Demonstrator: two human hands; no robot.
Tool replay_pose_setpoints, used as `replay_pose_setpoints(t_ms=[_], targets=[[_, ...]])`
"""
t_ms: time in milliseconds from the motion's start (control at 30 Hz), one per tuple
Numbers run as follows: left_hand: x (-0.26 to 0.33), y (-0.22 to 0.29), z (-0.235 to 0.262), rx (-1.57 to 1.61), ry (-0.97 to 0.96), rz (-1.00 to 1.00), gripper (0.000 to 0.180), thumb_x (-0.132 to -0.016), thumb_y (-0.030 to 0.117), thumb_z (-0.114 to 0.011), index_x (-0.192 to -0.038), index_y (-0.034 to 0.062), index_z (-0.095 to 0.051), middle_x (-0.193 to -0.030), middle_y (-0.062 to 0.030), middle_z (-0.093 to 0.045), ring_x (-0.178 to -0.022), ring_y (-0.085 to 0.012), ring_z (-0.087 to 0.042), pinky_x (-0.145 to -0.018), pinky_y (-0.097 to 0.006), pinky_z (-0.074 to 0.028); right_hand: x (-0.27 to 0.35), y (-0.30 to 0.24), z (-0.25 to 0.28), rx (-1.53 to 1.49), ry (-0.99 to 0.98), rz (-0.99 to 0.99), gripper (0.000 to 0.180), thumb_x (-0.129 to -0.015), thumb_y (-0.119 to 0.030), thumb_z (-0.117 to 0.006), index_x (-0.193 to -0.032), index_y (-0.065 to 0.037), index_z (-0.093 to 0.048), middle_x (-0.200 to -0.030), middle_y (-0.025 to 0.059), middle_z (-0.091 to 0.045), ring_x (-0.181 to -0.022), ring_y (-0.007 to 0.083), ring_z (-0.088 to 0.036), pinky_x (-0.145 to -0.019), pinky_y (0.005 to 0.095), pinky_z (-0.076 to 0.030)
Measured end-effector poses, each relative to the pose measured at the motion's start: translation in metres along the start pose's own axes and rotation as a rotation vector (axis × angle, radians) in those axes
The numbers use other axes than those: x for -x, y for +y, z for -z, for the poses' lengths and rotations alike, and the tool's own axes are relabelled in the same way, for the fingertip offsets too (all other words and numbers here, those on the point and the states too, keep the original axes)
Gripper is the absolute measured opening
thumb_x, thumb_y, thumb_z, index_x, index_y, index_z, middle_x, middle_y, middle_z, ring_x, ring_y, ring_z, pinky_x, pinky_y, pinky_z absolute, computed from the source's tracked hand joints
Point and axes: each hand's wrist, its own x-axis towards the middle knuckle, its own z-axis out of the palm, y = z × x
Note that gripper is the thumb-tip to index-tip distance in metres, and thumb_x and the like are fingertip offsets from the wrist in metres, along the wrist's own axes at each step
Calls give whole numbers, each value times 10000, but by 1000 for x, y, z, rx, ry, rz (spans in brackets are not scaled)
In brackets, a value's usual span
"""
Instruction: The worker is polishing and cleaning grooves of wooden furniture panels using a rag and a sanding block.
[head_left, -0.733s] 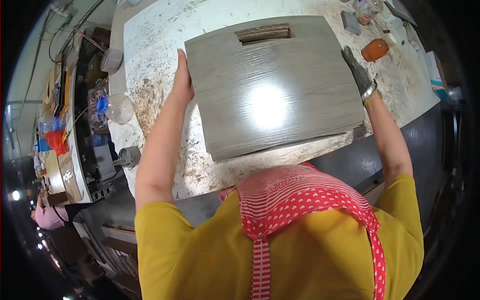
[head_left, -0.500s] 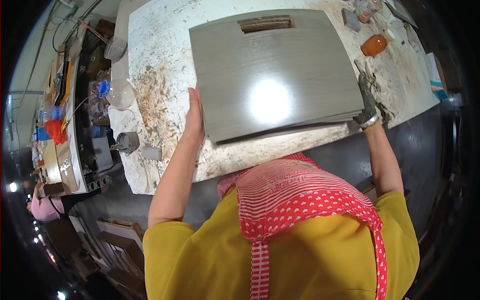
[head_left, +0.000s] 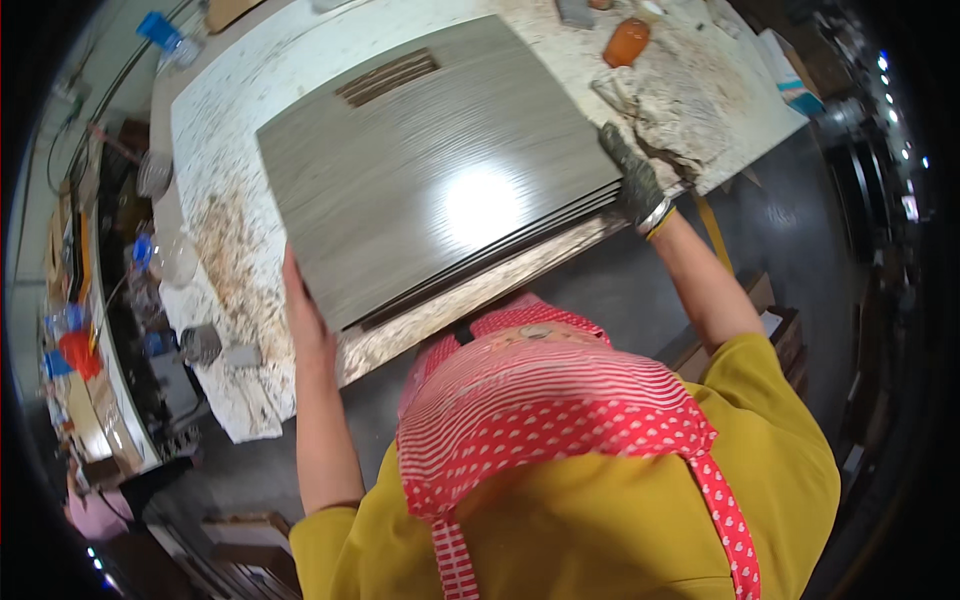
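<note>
A stack of thin grey wood-grain panels [head_left: 430, 170] lies on the worktable, each with a rectangular slot near the far edge. Bright light glares off the top panel. My bare left hand [head_left: 308, 305] holds the near part of the stack's left edge, its fingers mostly hidden by the panels. At the near right corner, my right hand [head_left: 634, 180], in a dark glove, is closed against the side of the stack. Several layers show along the near edge, slightly apart from one another.
The stained white worktable [head_left: 215, 150] carries an orange jar [head_left: 627, 42], a crumpled cloth [head_left: 685, 120], a grey block [head_left: 574, 12], a grey cup [head_left: 201, 344] and a pale block [head_left: 242, 355]. A person in pink [head_left: 100, 510] is at the far left. Cartons [head_left: 785, 330] stand at right.
The view has turned, so the stack and table appear shifted left and tilted. Layers at the stack's near edge look more evenly spread. Both hands stay on its sides.
</note>
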Motion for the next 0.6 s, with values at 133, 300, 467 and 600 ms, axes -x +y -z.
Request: replay_pose_setpoints(t_ms=[133, 300, 467, 600], targets=[[58, 6, 25, -495, -208, -90, 657, -913, 156, -506, -1470, 14, -189, -1511, -135, -234, -1385, -231, -241, -1123, -330, -169, 32, -22, 16, 336, -159, -104, 633, -901, -332, -590, -1414, -36, -366, -1189, 17, -538, -916, 105, -496, -773, 247, -430], [62, 22, 4, -495, -106, -13, 645, -910, 109, -531, -1460, -4, -213, -1480, -153, -299, -1347, -231, -308, -1093, -320, -230, 47, -22, -2, 322, -32, 47, 608, -897, -289, -607, -1392, -10, -392, -1261, 96, -546, -1124, 132, -487, -975, 259, -380], [58, 30, -17, -651, 119, 0, 573, -929, 190, -565, -1401, -41, -338, -1404, -147, -420, -1275, -207, -407, -1068, -304, -275, 40, -8, -5, 162, 39, 7, 564, -888, -237, -620, -1363, 2, -431, -1263, 91, -539, -1125, 138, -489, -976, 263, -383], [58, 20, -13, -615, 153, -54, 597, -918, 182, -577, -1413, -31, -321, -1418, -142, -402, -1278, -207, -402, -1057, -305, -292, 43, -14, 1, 132, 16, -42, 548, -884, -225, -621, -1354, -5, -445, -1265, 84, -537, -1127, 145, -499, -974, 266, -393]])
